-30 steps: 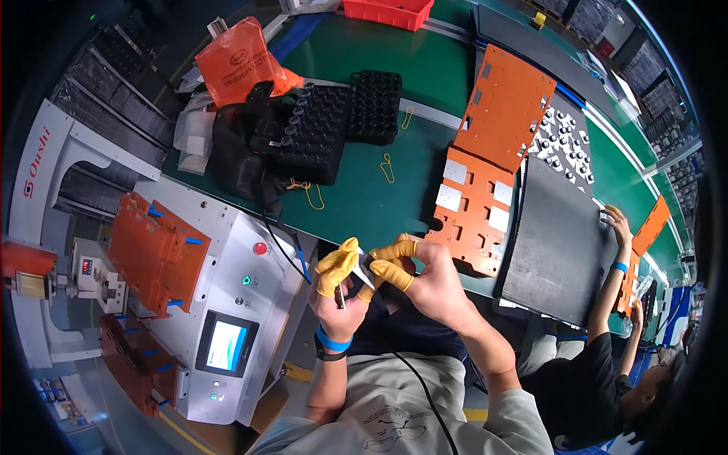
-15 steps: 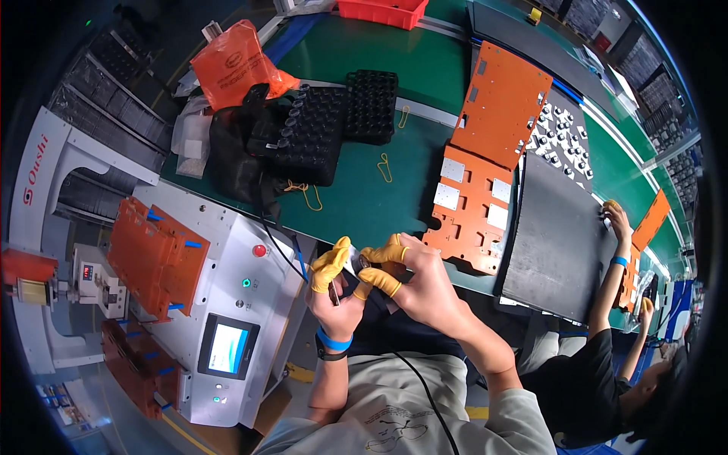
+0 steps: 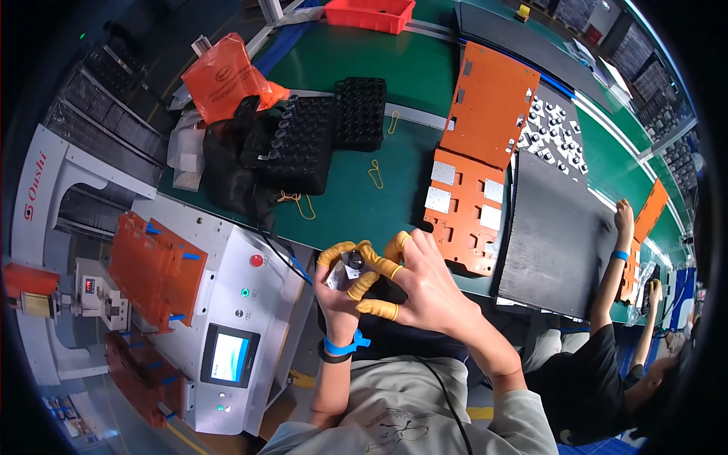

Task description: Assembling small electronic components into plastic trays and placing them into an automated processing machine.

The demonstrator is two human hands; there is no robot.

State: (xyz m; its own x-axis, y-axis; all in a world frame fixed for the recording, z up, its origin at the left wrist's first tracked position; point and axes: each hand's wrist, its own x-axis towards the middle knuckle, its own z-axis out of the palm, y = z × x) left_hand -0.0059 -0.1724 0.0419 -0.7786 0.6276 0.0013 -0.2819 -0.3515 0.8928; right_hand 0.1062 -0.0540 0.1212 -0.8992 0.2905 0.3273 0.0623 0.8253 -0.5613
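Observation:
Close in front of me, my left hand [image 3: 338, 297] grips a small white plate with a black cylindrical piece [image 3: 354, 261] on it. Yellow finger cots cover its fingertips, and a blue band circles the wrist. My right hand [image 3: 417, 284], also in yellow finger cots, reaches in from the right. Two of its fingertips sit at either side of the small part, while its other fingers are spread away. Contact at the tips is partly hidden. Similar white pieces with black tops [image 3: 550, 136] lie on a dark mat at the back right.
Orange fixture plates [image 3: 464, 216] lie on the green table [image 3: 356, 205], beside a black mat [image 3: 553, 235]. Black cell trays [image 3: 303, 144], rubber bands [image 3: 375, 174] and an orange bag [image 3: 227, 80] lie further left. A machine with a screen [image 3: 230, 356] stands at left; a co-worker [image 3: 599, 379] works at right.
My right fingers have spread and shifted around the small part, whose black piece now faces up in view. The view has shifted slightly. The co-worker's hands have moved.

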